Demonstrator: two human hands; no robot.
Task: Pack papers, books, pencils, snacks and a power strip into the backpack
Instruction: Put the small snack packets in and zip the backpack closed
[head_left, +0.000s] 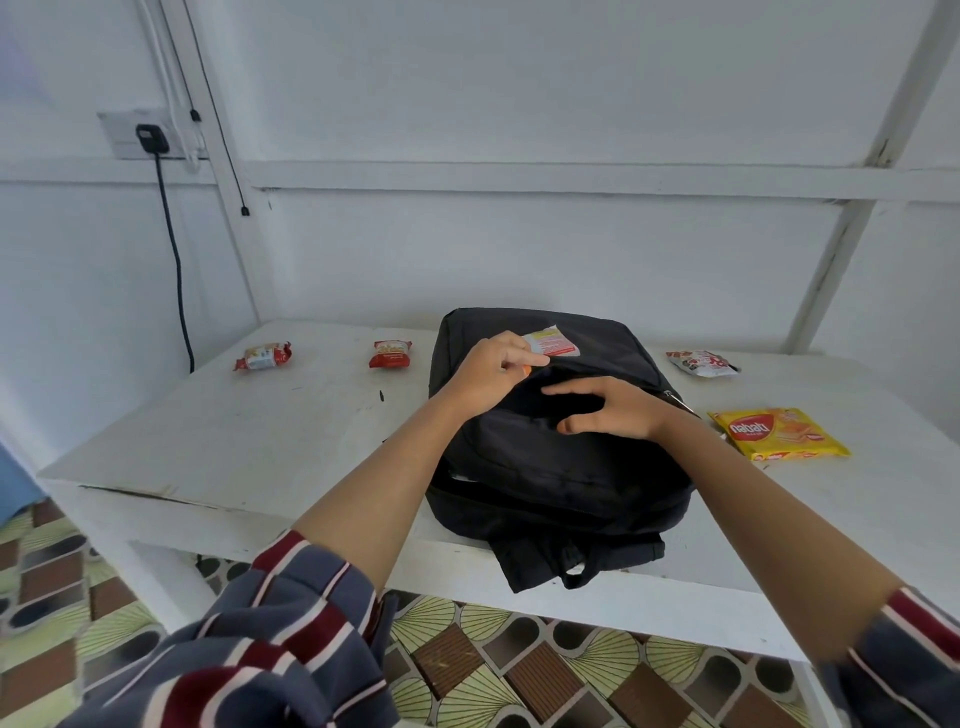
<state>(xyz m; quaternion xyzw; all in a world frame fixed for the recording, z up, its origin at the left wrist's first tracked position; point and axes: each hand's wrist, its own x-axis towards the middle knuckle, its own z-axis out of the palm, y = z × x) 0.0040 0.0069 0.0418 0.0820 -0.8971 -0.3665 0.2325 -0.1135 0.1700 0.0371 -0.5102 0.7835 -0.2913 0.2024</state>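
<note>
A black backpack (571, 467) lies flat on the white table (260, 431), its front pocket open. My left hand (488, 371) pinches a pink and white snack packet (553, 342) at the pocket's mouth; a bit of orange shows under the fingers. My right hand (605, 408) rests on the pocket's edge, fingers spread and thumb underneath. Other snacks lie on the table: a red and white packet (263, 356) at far left, a red packet (390, 354) near the backpack, a red and white packet (701, 362) at right, and a yellow wafer pack (779, 434).
A wall socket (150, 136) with a black plug and hanging cable is at the upper left. The backpack's straps (576, 564) hang over the table's front edge. Patterned floor tiles (519, 670) show below. A small dark mark (381, 395) is on the table.
</note>
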